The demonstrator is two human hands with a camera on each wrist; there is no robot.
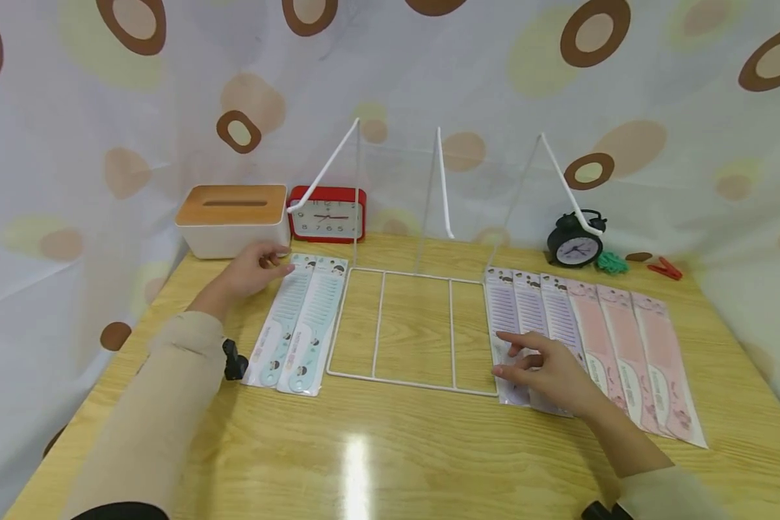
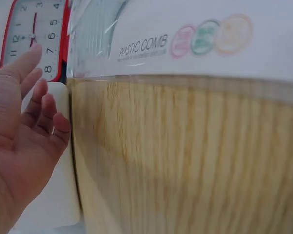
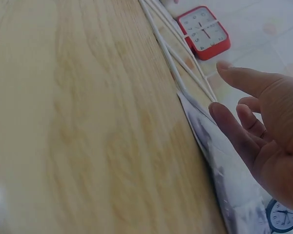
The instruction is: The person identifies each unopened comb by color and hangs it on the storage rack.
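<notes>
My left hand (image 1: 250, 271) hovers by the top end of two packaged light-blue combs (image 1: 295, 325), its fingers loosely bent. Nothing is held in that palm (image 2: 19, 141) in the left wrist view, where a wrapper marked "PLASTIC COMB" (image 2: 144, 45) shows above the wood. Over three packaged purple combs (image 1: 503, 303) is my right hand (image 1: 552, 372), thumb and index finger spread apart with nothing between them. The right wrist view shows this hand (image 3: 268, 122) beside the purple wrapper (image 3: 215, 151). A white wire rack (image 1: 409, 385) stands between the two comb groups.
Three pink packaged combs (image 1: 666, 361) lie right of the purple ones. Along the back are a wood-topped tissue box (image 1: 234, 238), a red clock (image 1: 328, 232), a black alarm clock (image 1: 575, 250), a green item (image 1: 612, 263) and a red clip (image 1: 665, 269). The rack's slanted arms (image 1: 325, 165) rise high.
</notes>
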